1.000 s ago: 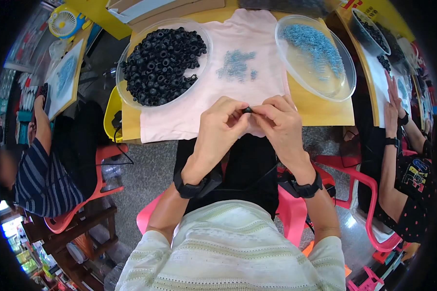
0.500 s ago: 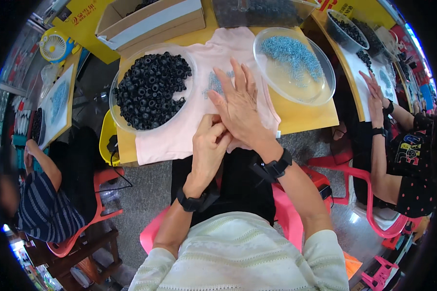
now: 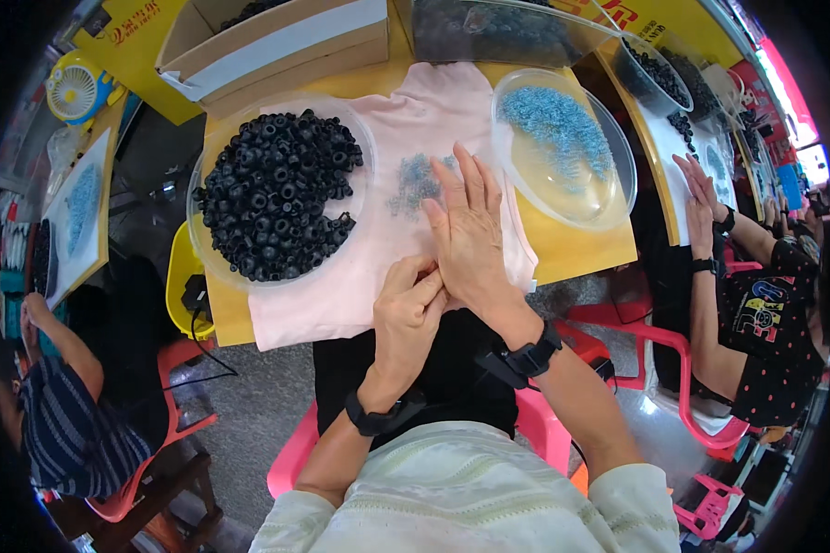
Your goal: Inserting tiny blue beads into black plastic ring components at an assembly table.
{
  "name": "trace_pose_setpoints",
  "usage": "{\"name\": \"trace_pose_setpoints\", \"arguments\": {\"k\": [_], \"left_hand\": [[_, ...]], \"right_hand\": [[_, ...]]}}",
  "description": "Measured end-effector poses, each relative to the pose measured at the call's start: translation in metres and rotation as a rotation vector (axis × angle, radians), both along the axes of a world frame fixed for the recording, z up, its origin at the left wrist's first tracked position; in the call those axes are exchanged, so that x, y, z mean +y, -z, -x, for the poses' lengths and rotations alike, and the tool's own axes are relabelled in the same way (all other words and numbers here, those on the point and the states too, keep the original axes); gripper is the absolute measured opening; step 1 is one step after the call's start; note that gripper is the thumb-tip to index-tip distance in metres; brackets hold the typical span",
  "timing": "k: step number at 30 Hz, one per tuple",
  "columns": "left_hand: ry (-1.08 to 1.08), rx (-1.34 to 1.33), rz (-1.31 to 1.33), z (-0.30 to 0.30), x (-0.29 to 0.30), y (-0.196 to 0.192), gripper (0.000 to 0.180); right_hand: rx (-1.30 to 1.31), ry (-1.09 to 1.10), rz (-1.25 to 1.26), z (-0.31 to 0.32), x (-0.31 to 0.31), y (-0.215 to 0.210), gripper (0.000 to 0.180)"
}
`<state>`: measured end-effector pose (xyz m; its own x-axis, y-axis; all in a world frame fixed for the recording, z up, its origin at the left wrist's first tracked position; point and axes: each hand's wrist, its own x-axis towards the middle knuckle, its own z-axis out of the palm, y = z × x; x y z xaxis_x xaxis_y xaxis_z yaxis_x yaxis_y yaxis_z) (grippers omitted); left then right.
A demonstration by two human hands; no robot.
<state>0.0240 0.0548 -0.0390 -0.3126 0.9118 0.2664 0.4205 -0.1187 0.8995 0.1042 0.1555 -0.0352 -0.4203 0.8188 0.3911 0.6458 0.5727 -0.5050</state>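
Observation:
A pale pink cloth garment (image 3: 327,309) lies spread on the table in front of me, with a small heap of clear blue beads (image 3: 415,189) on it. Over the cloth, just right of that heap, my right hand (image 3: 475,240) is held back up with its fingers stretched out and the thumb apart. My left hand (image 3: 409,318) is curled in a pinch at the cloth's front edge, close against the heel of the right hand. Whatever its fingertips hold is hidden. To the left, a round clear tub lid (image 3: 367,138) carries many black ring-shaped plastic parts (image 3: 272,198).
Right of the cloth, an oval clear tray (image 3: 595,207) holds more blue beads (image 3: 553,124). A cardboard box (image 3: 286,55) and a clear bin (image 3: 489,37) of black parts stand behind. A yellow bucket (image 3: 183,276) is at the table's left. Co-workers sit on both sides.
The view has shifted slightly, so the table sits lower. My right hand's fingers have turned a little upright and rightward, uncovering more of the bead heap. The left hand keeps its pinch.

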Motion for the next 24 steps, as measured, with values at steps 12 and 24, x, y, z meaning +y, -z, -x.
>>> {"name": "trace_pose_setpoints", "arguments": {"k": [12, 24], "left_hand": [[0.067, -0.078, -0.012, 0.007, -0.001, 0.001, 0.028], [0.04, -0.915, 0.16, 0.025, -0.005, -0.017, 0.018]], "right_hand": [[-0.107, -0.049, 0.026, -0.001, 0.001, -0.003, 0.047], [0.297, -0.227, 0.29, -0.039, -0.004, -0.059, 0.027]]}}
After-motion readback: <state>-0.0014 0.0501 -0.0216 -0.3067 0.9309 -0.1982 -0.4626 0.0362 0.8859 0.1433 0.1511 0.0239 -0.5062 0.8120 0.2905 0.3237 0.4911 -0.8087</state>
